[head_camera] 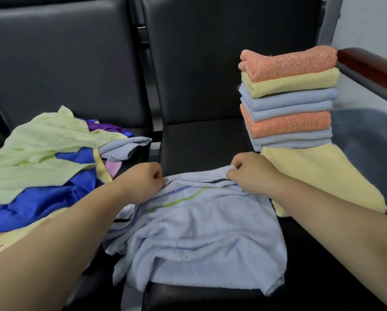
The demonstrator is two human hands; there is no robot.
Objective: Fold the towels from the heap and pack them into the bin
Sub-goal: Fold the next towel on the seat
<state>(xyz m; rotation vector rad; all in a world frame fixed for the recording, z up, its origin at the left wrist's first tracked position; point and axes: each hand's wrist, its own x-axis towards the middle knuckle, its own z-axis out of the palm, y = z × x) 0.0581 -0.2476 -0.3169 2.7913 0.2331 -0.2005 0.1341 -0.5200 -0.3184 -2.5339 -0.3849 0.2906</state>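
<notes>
A rumpled pale blue striped terry towel point(199, 230) lies on a black padded chair seat point(201, 140), its far edge pinched by the left hand point(143, 179) and right hand point(250, 170), between a loose cloth heap point(42, 158) and a stack of folded towels point(289, 97).

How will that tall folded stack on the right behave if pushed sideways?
Likely to lean or shear rather than slide whole: the folded stack is tall, soft, with uneven layer edges. It sits on a spread yellow towel, so the base may drag that along. Probably light; terry layers should grip each other.
</notes>
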